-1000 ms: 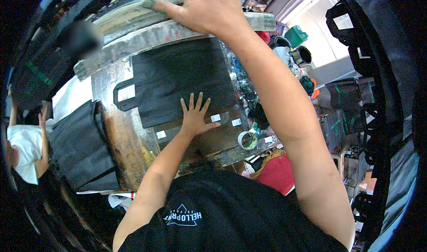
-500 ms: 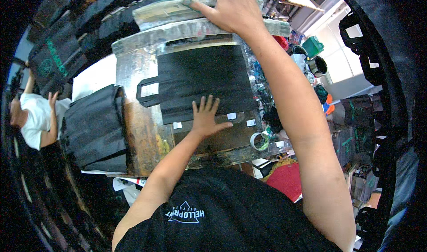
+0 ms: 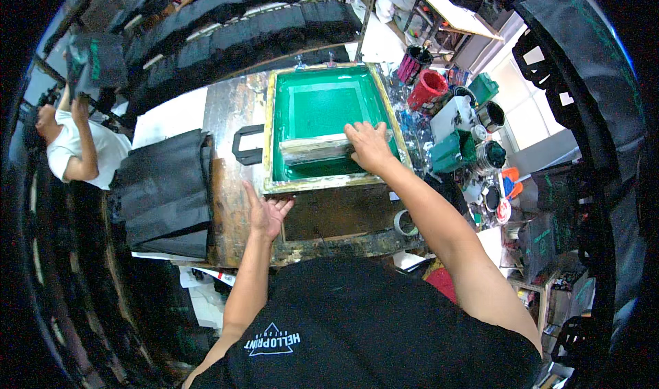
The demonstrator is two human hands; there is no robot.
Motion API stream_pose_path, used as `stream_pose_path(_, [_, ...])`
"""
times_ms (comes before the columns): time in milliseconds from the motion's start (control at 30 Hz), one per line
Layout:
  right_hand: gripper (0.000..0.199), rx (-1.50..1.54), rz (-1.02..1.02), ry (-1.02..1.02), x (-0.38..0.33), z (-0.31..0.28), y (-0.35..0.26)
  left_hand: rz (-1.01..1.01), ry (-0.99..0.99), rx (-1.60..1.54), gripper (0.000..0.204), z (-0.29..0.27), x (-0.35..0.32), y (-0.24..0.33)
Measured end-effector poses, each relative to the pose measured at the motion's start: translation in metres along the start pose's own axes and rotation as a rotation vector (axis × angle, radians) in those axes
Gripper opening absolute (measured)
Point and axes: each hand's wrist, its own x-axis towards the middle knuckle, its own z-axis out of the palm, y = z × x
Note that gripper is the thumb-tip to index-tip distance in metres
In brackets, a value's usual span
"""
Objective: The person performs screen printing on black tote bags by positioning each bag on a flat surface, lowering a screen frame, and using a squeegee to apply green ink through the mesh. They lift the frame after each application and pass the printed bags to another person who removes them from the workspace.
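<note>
- Left hand (image 3: 268, 217): fingers apart at near-left corner of screen frame (image 3: 326, 184); contact unclear.
- Squeegee (image 3: 312, 149): inside frame, near half, long axis left-right; green ink both sides.
- Bare brown board (image 3: 336, 214) along frame's near edge.
- Right hand (image 3: 371, 146): clamped on squeegee's right end.
- Green container (image 3: 449, 150) right of frame.

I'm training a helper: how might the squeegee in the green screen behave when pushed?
The squeegee is probably stiff, since its long edge looks straight. It may slide easily, as the green screen looks glossy. It could tip if let go, being narrow and held near one end by the right hand.
</note>
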Motion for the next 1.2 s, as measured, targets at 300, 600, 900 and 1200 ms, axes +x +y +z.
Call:
stream_pose_path(300, [0.066, 0.033, -0.017, -0.268, -0.018, 0.016, -0.014, -0.089, 0.069, 0.053, 0.119, -0.018, 0.021, -0.024])
stream_pose_path(600, [0.048, -0.066, 0.000, 0.141, 0.036, 0.081, -0.003, -0.109, 0.061, 0.069, 0.115, -0.022, 0.021, -0.023])
stream_pose_path(900, [0.054, -0.187, 0.111, 0.203, 0.196, 0.131, 0.065, -0.184, 0.110, 0.097, 0.111, -0.026, 0.023, -0.018])
stream_pose_path(1200, [0.067, -0.017, 0.123, -0.047, 0.250, 0.089, 0.135, -0.342, 0.191, -0.117, 0.129, -0.020, 0.042, -0.011])
